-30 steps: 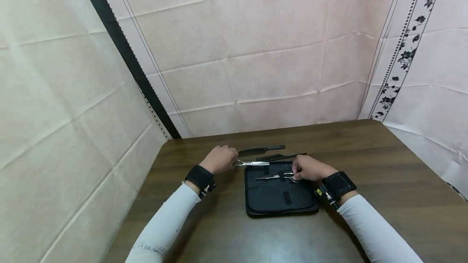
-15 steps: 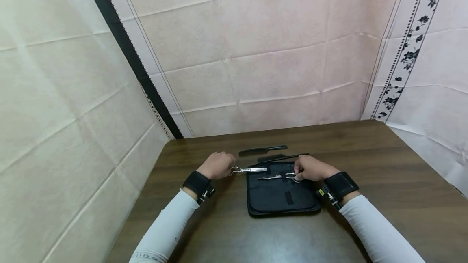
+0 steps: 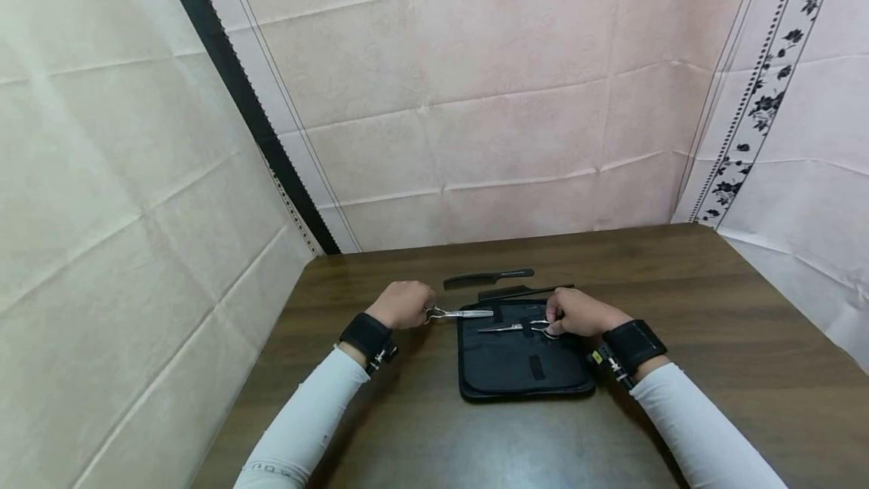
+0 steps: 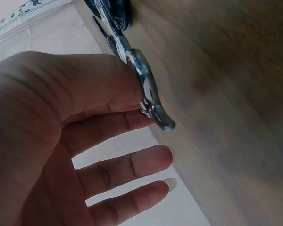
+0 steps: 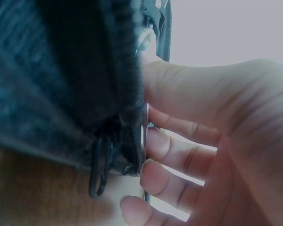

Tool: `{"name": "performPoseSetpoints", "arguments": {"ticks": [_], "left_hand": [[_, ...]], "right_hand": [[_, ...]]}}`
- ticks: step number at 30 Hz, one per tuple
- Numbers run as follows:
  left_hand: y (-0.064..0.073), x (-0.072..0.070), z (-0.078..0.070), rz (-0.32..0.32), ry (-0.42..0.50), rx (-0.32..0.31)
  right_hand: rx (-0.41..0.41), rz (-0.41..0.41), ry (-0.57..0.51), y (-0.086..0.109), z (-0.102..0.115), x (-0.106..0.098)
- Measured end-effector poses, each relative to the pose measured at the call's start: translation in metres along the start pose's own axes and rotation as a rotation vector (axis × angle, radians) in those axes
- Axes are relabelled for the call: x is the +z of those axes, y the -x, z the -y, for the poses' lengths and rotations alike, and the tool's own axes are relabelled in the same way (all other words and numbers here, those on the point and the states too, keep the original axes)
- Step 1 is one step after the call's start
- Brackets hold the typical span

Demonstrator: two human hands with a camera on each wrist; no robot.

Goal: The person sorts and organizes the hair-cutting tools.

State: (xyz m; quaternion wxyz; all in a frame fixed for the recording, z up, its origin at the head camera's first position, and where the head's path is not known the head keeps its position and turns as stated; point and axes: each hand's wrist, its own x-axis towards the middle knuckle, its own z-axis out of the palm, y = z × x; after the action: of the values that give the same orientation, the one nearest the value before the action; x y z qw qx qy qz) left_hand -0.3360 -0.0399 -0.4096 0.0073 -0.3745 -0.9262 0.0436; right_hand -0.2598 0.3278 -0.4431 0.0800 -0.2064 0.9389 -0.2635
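In the head view a flat black zip case (image 3: 498, 379) lies on the table. My left hand (image 3: 405, 305), at its left, pinches silver scissors (image 3: 468, 314) by the handle between thumb and forefinger; their blades point right, across the case's upper left edge. The left wrist view shows the handle (image 4: 148, 80) at the thumb tip, the other fingers extended. A second pair of scissors (image 3: 501, 329) lies along the case, its blades leftward. My right hand (image 3: 582, 313) pinches that pair's finger rings. In the right wrist view the case edge (image 5: 125, 70) hides most of that grip.
Two black combs lie behind the case: the farther comb (image 3: 485, 278) and the nearer comb (image 3: 509, 293), which runs close along the case's back edge. A small dark strap (image 3: 536, 367) shows on the case. Pale cloth (image 3: 475, 134) hangs behind the brown table (image 3: 380, 429).
My left hand has come toward me a little, bringing its scissors from behind the case's back edge to over its upper left part. My right hand stays at the other pair.
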Motion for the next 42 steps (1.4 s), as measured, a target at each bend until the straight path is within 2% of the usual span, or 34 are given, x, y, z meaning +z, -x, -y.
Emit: {"name": "performPoseSetpoints", "arguments": {"ticks": [16, 27, 42], "left_hand": [[-0.007, -0.014, -0.006, 0.120, 0.021, -0.071], [-0.012, -0.013, -0.009, 0.123, 0.037, -0.080], [-0.016, -0.002, -0.011, 0.096, 0.059, -0.063]], "right_hand": [[0.014, -0.008, -0.008, 0.001, 0.001, 0.001], [0.014, -0.008, 0.002, 0.001, 0.001, 0.001], [0.007, -0.011, 0.009, 0.001, 0.003, 0.000]]}}
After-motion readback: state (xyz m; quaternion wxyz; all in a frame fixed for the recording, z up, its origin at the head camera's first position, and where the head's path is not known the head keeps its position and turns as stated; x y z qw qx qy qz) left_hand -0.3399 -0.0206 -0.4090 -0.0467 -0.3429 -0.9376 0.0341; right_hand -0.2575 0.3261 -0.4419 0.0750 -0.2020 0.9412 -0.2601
